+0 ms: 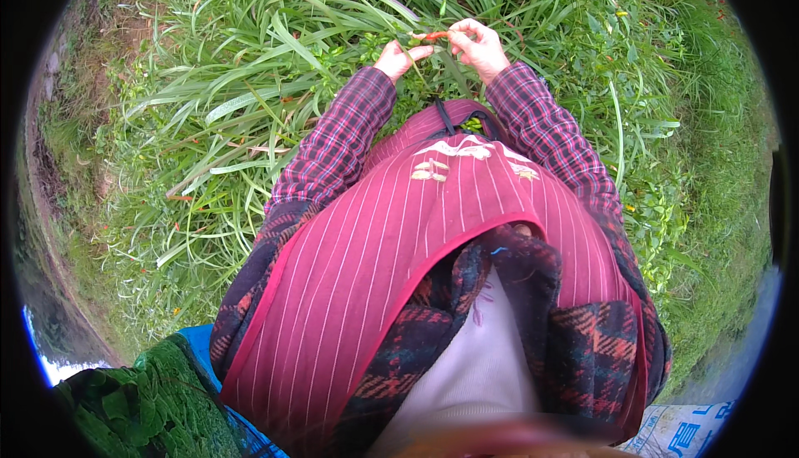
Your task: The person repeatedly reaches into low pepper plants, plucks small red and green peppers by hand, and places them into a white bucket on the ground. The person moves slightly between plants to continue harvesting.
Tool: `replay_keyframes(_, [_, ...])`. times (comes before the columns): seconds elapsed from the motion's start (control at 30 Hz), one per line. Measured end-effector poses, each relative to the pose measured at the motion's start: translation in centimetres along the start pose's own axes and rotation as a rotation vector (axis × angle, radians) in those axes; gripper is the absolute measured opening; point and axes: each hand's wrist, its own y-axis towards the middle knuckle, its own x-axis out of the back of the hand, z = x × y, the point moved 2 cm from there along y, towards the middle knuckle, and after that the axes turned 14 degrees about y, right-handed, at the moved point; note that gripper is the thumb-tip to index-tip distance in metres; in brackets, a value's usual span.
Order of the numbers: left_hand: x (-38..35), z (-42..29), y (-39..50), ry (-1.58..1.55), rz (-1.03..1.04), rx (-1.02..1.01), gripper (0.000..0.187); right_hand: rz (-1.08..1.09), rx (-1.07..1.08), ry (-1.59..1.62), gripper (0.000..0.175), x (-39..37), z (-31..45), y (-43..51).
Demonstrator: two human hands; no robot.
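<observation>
A red chili pepper [436,35] lies level between my two hands, above the grass. My right hand [479,49] pinches its right end between thumb and fingers. At the pepper's left end, my left hand [401,59] holds a bit of the chili plant [414,41]; leaves partly hide its grip. A green chili pepper [443,7] points upward just beyond the hands. Close below them, several green peppers [472,124] show in a dark-edged opening at the front of my red striped apron [381,233].
Long-bladed grass [268,83] surrounds the plants. More leafy plants [655,227] with small red and yellow spots grow at the right. A green leafy-patterned item [156,395] with a blue edge lies at lower left. A white printed sack [680,430] is at lower right.
</observation>
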Motion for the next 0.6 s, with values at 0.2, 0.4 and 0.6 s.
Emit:
replay_keyframes(0.2, [-0.3, -0.5, 0.5, 0.025, -0.044, 0.003, 0.032, 0.083, -0.091, -0.071, 0.014, 0.0, -0.6, -1.1])
replay_keyframes(0.4, [0.3, 0.2, -0.7, 0.081, -0.083, 0.002, 0.022, 0.066, -0.153, -0.110, 0.016, -1.6, -1.4, -2.4])
replay_keyframes(0.6, [-0.5, 1.8, 1.1, -0.003, -0.117, -0.290, 0.014, -0.041, 0.001, -0.265, 0.013, -1.0, -2.3, -1.5])
